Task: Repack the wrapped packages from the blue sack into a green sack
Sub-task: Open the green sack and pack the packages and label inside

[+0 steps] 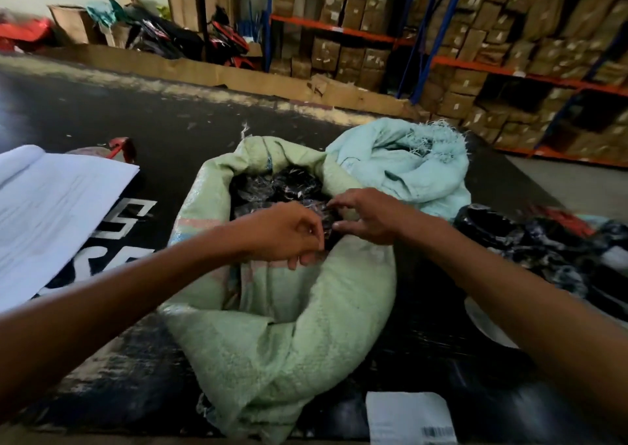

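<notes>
Wrapped packages (278, 186), black and glossy in clear plastic film, fill the rolled-down mouth of the pale green woven sack (306, 308), which stands in the middle of the dark work surface (85, 111). Both hands meet at the near rim of that mouth. The left hand (289, 232) has its fingers curled in, apparently pinching the film of the top package, though the grip itself is partly hidden. The right hand (365, 215) has its fingers bent down onto the same package, touching the film; whether it grips cannot be told.

Just behind and to the right, touching the green sack, slumps the crumpled light blue woven sack (407, 166) with frayed edges. More dark wrapped goods (543, 247) lie in a heap at the right. White paper sheets (51, 206) lie at the left, a red-handled object (120, 147) beyond them, and a white barcode label (411, 417) at the near edge.

Past the surface, blue-and-orange steel shelving (441, 60) holds stacked brown cardboard boxes (509, 37).
</notes>
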Available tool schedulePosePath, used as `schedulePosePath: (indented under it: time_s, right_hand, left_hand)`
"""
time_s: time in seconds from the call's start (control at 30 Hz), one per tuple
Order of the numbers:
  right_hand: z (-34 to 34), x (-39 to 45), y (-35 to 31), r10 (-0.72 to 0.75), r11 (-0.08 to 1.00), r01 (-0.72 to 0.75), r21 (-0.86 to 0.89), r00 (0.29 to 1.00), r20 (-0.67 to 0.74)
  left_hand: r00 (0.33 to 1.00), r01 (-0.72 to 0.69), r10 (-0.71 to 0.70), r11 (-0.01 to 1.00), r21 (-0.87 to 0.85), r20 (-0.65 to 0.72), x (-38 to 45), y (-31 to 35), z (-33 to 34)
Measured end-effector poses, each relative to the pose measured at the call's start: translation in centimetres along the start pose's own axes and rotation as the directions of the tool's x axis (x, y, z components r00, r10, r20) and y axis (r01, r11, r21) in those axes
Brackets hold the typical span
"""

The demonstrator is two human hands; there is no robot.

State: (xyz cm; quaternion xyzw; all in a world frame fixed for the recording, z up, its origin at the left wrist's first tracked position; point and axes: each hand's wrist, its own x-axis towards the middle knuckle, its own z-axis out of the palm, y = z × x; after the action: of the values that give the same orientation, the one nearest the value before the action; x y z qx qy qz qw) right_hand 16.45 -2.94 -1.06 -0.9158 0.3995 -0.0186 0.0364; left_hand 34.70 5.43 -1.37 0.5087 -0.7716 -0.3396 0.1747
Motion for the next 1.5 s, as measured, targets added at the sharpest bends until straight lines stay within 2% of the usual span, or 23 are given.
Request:
schedulePosePath:
  time_s: [0.07, 0.17, 0.3, 0.4, 0.47, 0.53, 0.6, 0.7, 0.8, 0.93, 1.0, 1.07, 1.13, 1.27, 1.37, 1.5]
  right_hand:
    - [-3.0, -3.4, 1.4, 0.036, 0.999, -0.036, -0.006, 0.999, -0.029]
    - [-7.0, -9.1, 3.7, 0.116, 0.993, -0.117, -0.017, 0.991, -0.066]
    - [-10.3, -17.3, 7.4, 0.254, 0.965, -0.26, -0.025, 0.958, -0.132]
    - [-10.6, -22.4, 9.9, 0.338, 0.939, -0.342, -0.031, 0.936, -0.096]
    - [-9.9, -25.0, 11.3, 0.365, 0.93, -0.366, -0.017, 0.929, -0.059]
    - [-8.8, -27.1, 12.6, 0.363, 0.932, -0.363, -0.006, 0.931, -0.031]
    - [-7.3, -28.1, 13.1, 0.352, 0.936, -0.353, -0.002, 0.936, -0.022]
    - [-4.4, -27.8, 12.9, 0.323, 0.943, -0.321, -0.089, 0.947, 0.006]
    - [-2.3, -26.7, 12.2, 0.266, 0.949, -0.259, -0.178, 0.964, 0.014]
    - [-1.9, -25.2, 11.5, 0.132, 0.975, -0.147, -0.165, 0.986, -0.097]
    - [-2.3, -24.5, 11.0, 0.055, 0.997, -0.065, -0.05, 0.98, -0.189]
    - [-3.4, -23.3, 10.0, 0.026, 0.989, 0.019, 0.147, 0.954, -0.299]
    - [-4.6, -21.3, 8.7, 0.039, 0.958, 0.084, 0.273, 0.91, -0.413]
    - [-6.3, -15.9, 5.9, 0.128, 0.882, 0.169, 0.441, 0.813, -0.568]
    - [-6.0, -11.3, 3.2, 0.187, 0.818, 0.182, 0.546, 0.814, -0.551]
    - [-3.4, -5.4, -0.9, 0.267, 0.716, 0.09, 0.693, 0.881, -0.39]
  left_hand:
    - [0.989, -0.072, 0.073, 0.997, 0.014, -0.127, 1.6, 2.8, -0.2]
    - [0.96, -0.168, 0.174, 0.985, 0.047, -0.221, 4.2, 7.3, 1.0]
    - [0.91, -0.289, 0.34, 0.93, 0.227, -0.235, 7.9, 12.9, 4.3]
    - [0.917, -0.293, 0.359, 0.901, 0.319, -0.172, 11.1, 15.4, 7.5]
    - [0.931, -0.261, 0.345, 0.856, 0.447, -0.117, 13.1, 16.1, 9.3]
    - [0.962, -0.181, 0.267, 0.792, 0.582, -0.063, 14.9, 16.3, 10.8]
    - [0.981, -0.108, 0.185, 0.753, 0.649, -0.052, 16.1, 16.0, 12.1]
    - [0.986, -0.064, 0.136, 0.831, 0.553, -0.091, 16.5, 15.2, 13.5]
    - [0.969, -0.021, 0.138, 0.872, 0.488, -0.205, 15.6, 14.5, 14.3]
    - [0.917, 0.035, 0.136, 0.91, 0.413, -0.376, 12.7, 14.1, 12.4]
    - [0.875, 0.085, 0.096, 0.934, 0.347, -0.474, 10.2, 14.1, 10.3]
    - [0.789, 0.12, 0.061, 0.961, 0.249, -0.612, 7.2, 14.2, 7.9]
    - [0.684, 0.16, 0.017, 0.972, 0.172, -0.729, 4.3, 14.2, 5.1]
    - [0.566, 0.166, -0.012, 0.981, 0.1, -0.825, -0.5, 12.7, 0.3]
    - [0.507, 0.215, -0.117, 0.977, -0.006, -0.854, -2.9, 9.5, -1.9]
    - [0.486, 0.355, -0.28, 0.929, -0.106, -0.828, -4.7, 3.4, -2.7]
